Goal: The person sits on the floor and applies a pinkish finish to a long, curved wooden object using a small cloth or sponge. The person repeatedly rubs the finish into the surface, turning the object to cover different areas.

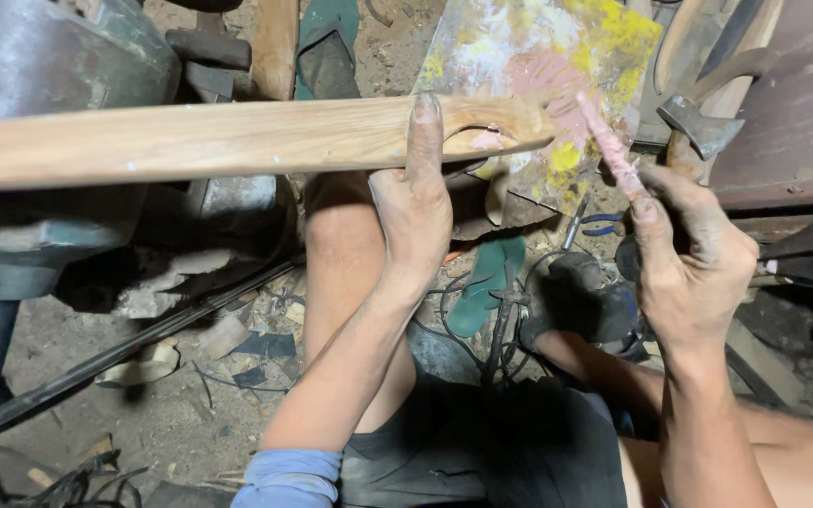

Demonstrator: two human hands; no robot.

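Observation:
My left hand [414, 198] grips a long pale wooden piece [218, 139] that runs from the left edge to the middle, with a notch near its right end where pink filler shows. My right hand [687, 254] holds a thin stick coated in pink paste [611, 149], its tip close to the notched end of the wood. Behind both lies a board smeared with yellow, pink and white paste [538, 47]. My bare knees and dark shorts are below.
A hatchet [698, 127] leans at the upper right beside wooden handles. A grey metal machine [39, 56] fills the upper left. Green sandals [482, 282], pliers, cables, a dark rod and wood scraps lie on the dirt floor.

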